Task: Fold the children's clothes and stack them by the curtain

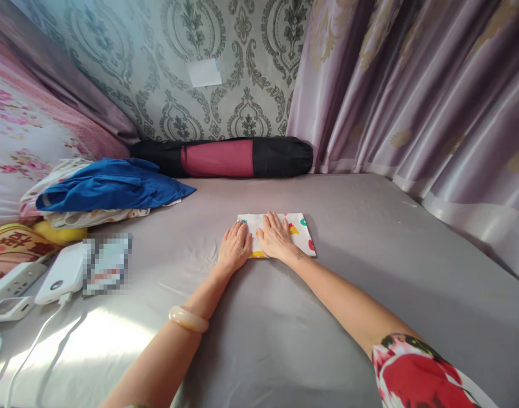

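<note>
A small folded white cloth [297, 229] with coloured prints lies flat on the grey bedsheet [370, 272]. My left hand [234, 248] lies flat on the cloth's left edge, fingers stretched forward and partly on the sheet. My right hand [275, 236] presses flat on the cloth's middle, fingers spread. Neither hand grips anything. A pale bangle [188, 319] circles my left wrist.
A black and maroon rolled bag [225, 157] lies against the patterned wall. Blue clothing [110, 190] sits on a pile at the left. A white power bank [63, 273], a power strip [15, 280] and cables lie near the left edge. Purple curtains [412, 96] hang on the right.
</note>
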`<state>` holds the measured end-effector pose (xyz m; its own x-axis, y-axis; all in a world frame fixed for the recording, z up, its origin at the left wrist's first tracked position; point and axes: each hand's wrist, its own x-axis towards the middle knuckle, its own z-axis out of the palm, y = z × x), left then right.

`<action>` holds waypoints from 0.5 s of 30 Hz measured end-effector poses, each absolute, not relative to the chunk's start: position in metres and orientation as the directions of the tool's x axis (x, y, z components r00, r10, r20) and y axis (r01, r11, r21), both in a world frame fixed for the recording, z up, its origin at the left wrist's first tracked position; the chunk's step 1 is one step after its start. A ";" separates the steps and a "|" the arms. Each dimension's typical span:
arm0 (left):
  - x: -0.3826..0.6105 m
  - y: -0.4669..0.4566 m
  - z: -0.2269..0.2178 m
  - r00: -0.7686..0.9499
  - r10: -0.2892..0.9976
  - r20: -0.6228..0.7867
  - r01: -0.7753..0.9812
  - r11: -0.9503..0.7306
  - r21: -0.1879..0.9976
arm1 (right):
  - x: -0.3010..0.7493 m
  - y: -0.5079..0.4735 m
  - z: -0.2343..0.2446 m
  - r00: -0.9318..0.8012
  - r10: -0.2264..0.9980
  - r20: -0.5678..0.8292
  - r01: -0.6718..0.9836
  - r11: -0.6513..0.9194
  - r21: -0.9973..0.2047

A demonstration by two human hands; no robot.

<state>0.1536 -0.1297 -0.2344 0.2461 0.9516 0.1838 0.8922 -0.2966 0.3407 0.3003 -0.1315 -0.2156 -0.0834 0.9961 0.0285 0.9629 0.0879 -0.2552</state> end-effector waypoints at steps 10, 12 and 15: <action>0.151 -0.125 -0.242 0.249 0.938 0.242 0.875 -0.324 0.359 | 0.293 -0.128 -0.232 -0.104 0.988 0.114 0.967 0.127 -0.219; 0.151 -0.124 -0.244 0.245 0.935 0.257 0.868 -0.330 0.371 | 0.294 -0.127 -0.232 -0.106 0.989 0.105 0.969 0.126 -0.210; 0.149 -0.121 -0.248 0.233 0.927 0.294 0.848 -0.342 0.406 | 0.293 -0.126 -0.228 -0.107 0.992 0.074 0.972 0.120 -0.202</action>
